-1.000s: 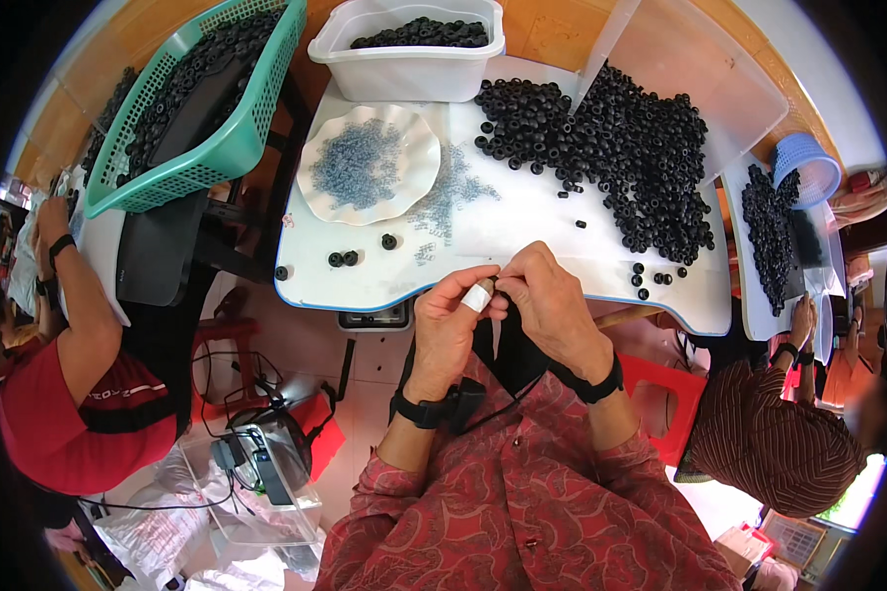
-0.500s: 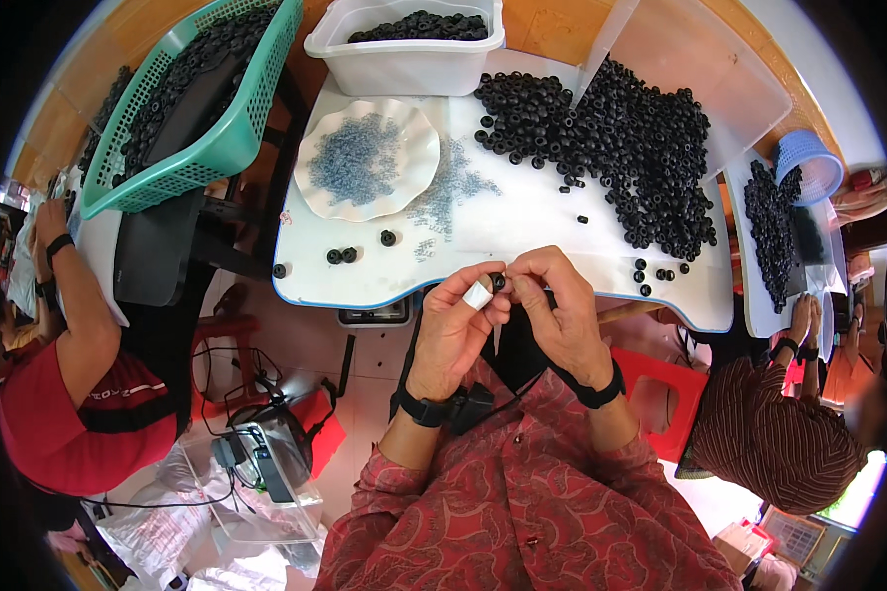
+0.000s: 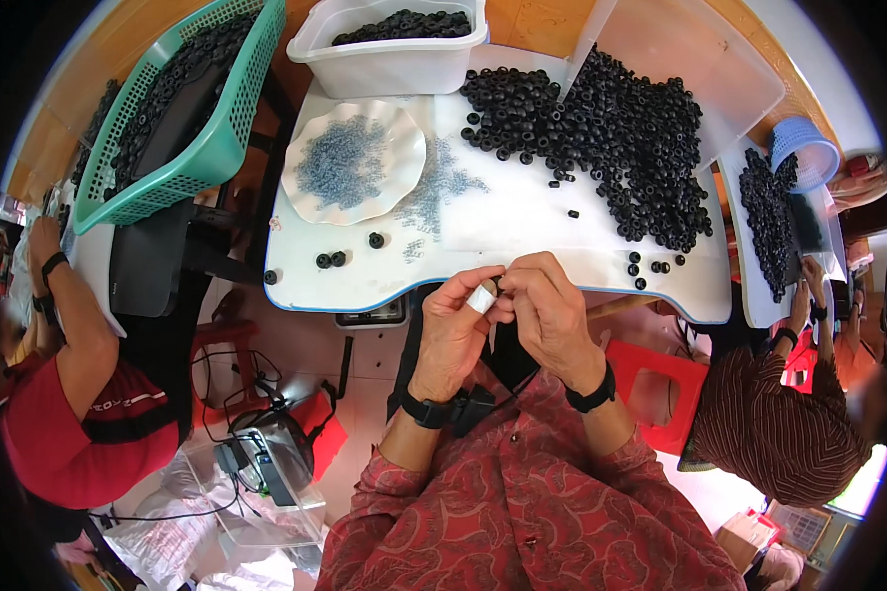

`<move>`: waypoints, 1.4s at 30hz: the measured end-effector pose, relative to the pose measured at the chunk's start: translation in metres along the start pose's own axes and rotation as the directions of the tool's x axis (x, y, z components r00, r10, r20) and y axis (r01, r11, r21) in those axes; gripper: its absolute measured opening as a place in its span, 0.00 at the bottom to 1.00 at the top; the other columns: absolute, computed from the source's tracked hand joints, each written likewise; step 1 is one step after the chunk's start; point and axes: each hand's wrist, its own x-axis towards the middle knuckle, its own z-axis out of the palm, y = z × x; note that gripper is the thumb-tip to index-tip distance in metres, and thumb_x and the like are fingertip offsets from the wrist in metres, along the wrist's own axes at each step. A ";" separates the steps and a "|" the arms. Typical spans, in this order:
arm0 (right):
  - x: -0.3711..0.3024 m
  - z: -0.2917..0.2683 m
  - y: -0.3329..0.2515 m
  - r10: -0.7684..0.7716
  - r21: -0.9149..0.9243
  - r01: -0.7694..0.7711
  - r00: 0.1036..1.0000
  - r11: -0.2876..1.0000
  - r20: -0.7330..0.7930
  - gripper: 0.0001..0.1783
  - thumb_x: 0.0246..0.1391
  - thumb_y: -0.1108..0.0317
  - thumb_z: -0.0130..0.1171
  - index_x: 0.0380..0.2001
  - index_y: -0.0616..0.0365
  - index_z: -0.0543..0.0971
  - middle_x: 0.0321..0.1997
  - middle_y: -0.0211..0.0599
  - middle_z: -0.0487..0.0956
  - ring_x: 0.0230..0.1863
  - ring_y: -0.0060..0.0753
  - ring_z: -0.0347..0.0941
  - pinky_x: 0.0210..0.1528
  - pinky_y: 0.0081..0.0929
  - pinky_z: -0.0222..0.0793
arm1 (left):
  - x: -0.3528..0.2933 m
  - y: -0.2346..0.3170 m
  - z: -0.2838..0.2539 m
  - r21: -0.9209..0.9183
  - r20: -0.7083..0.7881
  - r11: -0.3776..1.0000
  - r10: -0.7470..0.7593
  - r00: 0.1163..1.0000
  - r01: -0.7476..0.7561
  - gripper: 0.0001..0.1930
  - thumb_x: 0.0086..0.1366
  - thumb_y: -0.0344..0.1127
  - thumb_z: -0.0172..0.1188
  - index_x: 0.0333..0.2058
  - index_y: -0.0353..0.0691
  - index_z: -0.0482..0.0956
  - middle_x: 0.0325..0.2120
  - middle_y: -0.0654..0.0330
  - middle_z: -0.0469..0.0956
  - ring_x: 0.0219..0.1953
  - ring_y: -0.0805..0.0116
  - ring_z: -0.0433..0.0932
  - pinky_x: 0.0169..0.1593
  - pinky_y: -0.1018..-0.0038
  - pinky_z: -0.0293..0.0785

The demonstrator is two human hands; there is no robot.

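Observation:
My left hand (image 3: 453, 330) is held before the table's near edge, thumb and fingers closed on a small black wheel-like ring (image 3: 498, 283). White tape (image 3: 481, 298) wraps one of its digits. Against the ring from the other side press the pinched fingertips of my right hand (image 3: 559, 320). They cover most of it, and whether a smaller piece sits between them cannot be made out. Beyond, on the white table (image 3: 522, 222), a scalloped white plate (image 3: 301, 187) bears tiny bluish-grey spring-like pieces (image 3: 343, 163). More such pieces (image 3: 429, 192) lie beside it.
A big heap of black rings (image 3: 641, 148) spreads across the table's right, by a clear plastic bin (image 3: 705, 79). Several loose rings (image 3: 331, 260) lie front left. A white tub (image 3: 384, 69) and a green basket (image 3: 182, 177) hold black parts. People work on both sides.
My right fingertips have moved over the black ring, which showed more plainly before. The table has shifted slightly left in view. A person's hands at right have moved apart.

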 end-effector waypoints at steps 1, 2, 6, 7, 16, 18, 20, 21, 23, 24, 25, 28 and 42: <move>0.000 0.000 0.001 -0.001 -0.006 0.001 1.000 1.000 -0.001 0.12 0.52 0.90 0.50 0.37 0.65 0.75 0.38 0.41 0.73 0.29 0.33 0.76 0.31 0.28 0.74 | 0.000 -0.002 -0.001 -0.002 -0.014 1.000 -0.005 1.000 0.005 0.14 0.69 0.26 0.57 0.52 0.31 0.77 0.38 0.58 0.81 0.35 0.72 0.80 0.42 0.77 0.80; 0.000 0.000 0.001 0.018 0.011 -0.018 1.000 1.000 -0.002 0.12 0.52 0.90 0.50 0.37 0.65 0.76 0.37 0.40 0.73 0.29 0.32 0.76 0.31 0.27 0.73 | 0.000 -0.004 -0.002 -0.004 -0.027 1.000 -0.010 1.000 0.010 0.15 0.69 0.26 0.58 0.53 0.31 0.77 0.39 0.58 0.81 0.36 0.73 0.80 0.42 0.77 0.79; 0.002 -0.004 0.000 0.104 0.136 -0.101 0.994 0.986 -0.013 0.12 0.52 0.89 0.51 0.37 0.65 0.77 0.36 0.41 0.75 0.30 0.31 0.77 0.31 0.25 0.73 | 0.002 -0.003 -0.004 -0.136 0.002 0.989 -0.060 0.998 0.060 0.15 0.68 0.26 0.58 0.53 0.31 0.76 0.40 0.56 0.81 0.37 0.72 0.80 0.42 0.77 0.79; 0.003 -0.005 0.002 0.128 0.185 -0.123 0.992 0.975 -0.015 0.12 0.52 0.88 0.51 0.37 0.65 0.77 0.36 0.41 0.76 0.30 0.30 0.77 0.31 0.25 0.72 | 0.002 -0.001 -0.002 -0.154 -0.003 0.985 -0.076 0.997 0.075 0.15 0.68 0.26 0.58 0.53 0.30 0.76 0.40 0.55 0.80 0.37 0.72 0.79 0.42 0.77 0.79; 0.009 -0.037 0.071 0.189 -0.382 -0.336 0.908 0.861 -0.374 0.13 0.54 0.80 0.58 0.44 0.62 0.78 0.42 0.42 0.76 0.30 0.37 0.77 0.32 0.32 0.73 | 0.003 -0.001 -0.003 -0.260 0.037 0.957 -0.121 0.992 0.126 0.16 0.68 0.25 0.58 0.54 0.30 0.75 0.42 0.51 0.79 0.37 0.71 0.77 0.41 0.77 0.76; 0.005 -0.042 0.085 0.225 -0.410 -0.360 0.912 0.838 -0.343 0.14 0.55 0.78 0.59 0.45 0.61 0.78 0.44 0.41 0.75 0.30 0.38 0.76 0.33 0.33 0.74 | 0.003 -0.001 -0.003 -0.262 0.037 0.957 -0.118 0.992 0.124 0.16 0.68 0.26 0.58 0.54 0.30 0.75 0.42 0.51 0.79 0.37 0.71 0.77 0.41 0.77 0.76; 0.003 -0.045 0.089 0.276 -0.414 -0.393 0.908 0.821 -0.314 0.13 0.56 0.74 0.60 0.46 0.58 0.79 0.43 0.39 0.75 0.30 0.37 0.76 0.34 0.35 0.74 | 0.003 0.000 -0.002 -0.258 0.035 0.959 -0.114 0.993 0.119 0.16 0.68 0.26 0.58 0.54 0.30 0.75 0.42 0.51 0.79 0.37 0.70 0.77 0.41 0.77 0.75; 0.004 -0.046 0.090 0.281 -0.417 -0.394 0.909 0.819 -0.307 0.13 0.56 0.75 0.60 0.45 0.58 0.79 0.43 0.39 0.75 0.30 0.37 0.76 0.34 0.35 0.74 | 0.003 0.000 -0.002 -0.256 0.040 0.959 -0.112 0.993 0.119 0.16 0.68 0.26 0.58 0.54 0.30 0.76 0.42 0.51 0.79 0.37 0.70 0.77 0.41 0.77 0.75; 0.006 -0.045 0.091 0.300 -0.414 -0.401 0.909 0.817 -0.288 0.12 0.56 0.75 0.60 0.45 0.58 0.79 0.43 0.39 0.75 0.31 0.37 0.76 0.34 0.35 0.73 | 0.004 0.000 -0.002 -0.250 0.038 0.961 -0.112 0.993 0.118 0.16 0.68 0.26 0.59 0.54 0.30 0.76 0.41 0.51 0.79 0.37 0.70 0.77 0.41 0.77 0.75; 0.007 -0.045 0.091 0.301 -0.417 -0.401 0.910 0.816 -0.286 0.12 0.56 0.75 0.61 0.44 0.58 0.80 0.43 0.39 0.75 0.31 0.37 0.76 0.34 0.34 0.73 | 0.006 -0.001 -0.002 -0.245 0.043 0.962 -0.115 0.992 0.122 0.16 0.68 0.26 0.59 0.53 0.30 0.76 0.41 0.51 0.79 0.37 0.70 0.77 0.41 0.77 0.75; 0.009 -0.045 0.089 0.300 -0.419 -0.399 0.911 0.816 -0.284 0.12 0.55 0.75 0.61 0.44 0.57 0.80 0.42 0.39 0.75 0.31 0.37 0.76 0.34 0.34 0.73 | 0.005 -0.001 -0.002 -0.239 0.048 0.963 -0.116 0.992 0.124 0.16 0.68 0.26 0.59 0.53 0.30 0.76 0.41 0.51 0.80 0.37 0.70 0.77 0.41 0.77 0.76; 0.010 -0.045 0.093 0.253 -0.416 -0.355 0.926 0.837 -0.281 0.10 0.55 0.75 0.61 0.42 0.59 0.79 0.39 0.39 0.76 0.32 0.38 0.76 0.34 0.35 0.72 | 0.005 0.000 -0.001 -0.233 0.068 0.965 -0.112 0.991 0.125 0.16 0.67 0.26 0.60 0.53 0.31 0.77 0.42 0.51 0.80 0.38 0.70 0.78 0.42 0.77 0.76; 0.003 -0.025 0.013 0.295 -0.062 -0.295 0.956 0.954 -0.004 0.07 0.57 0.79 0.60 0.39 0.64 0.75 0.31 0.45 0.81 0.29 0.36 0.82 0.31 0.28 0.76 | 0.008 -0.004 0.009 0.000 0.088 0.999 -0.050 0.995 0.050 0.17 0.70 0.28 0.56 0.56 0.31 0.76 0.42 0.54 0.81 0.37 0.72 0.78 0.42 0.76 0.77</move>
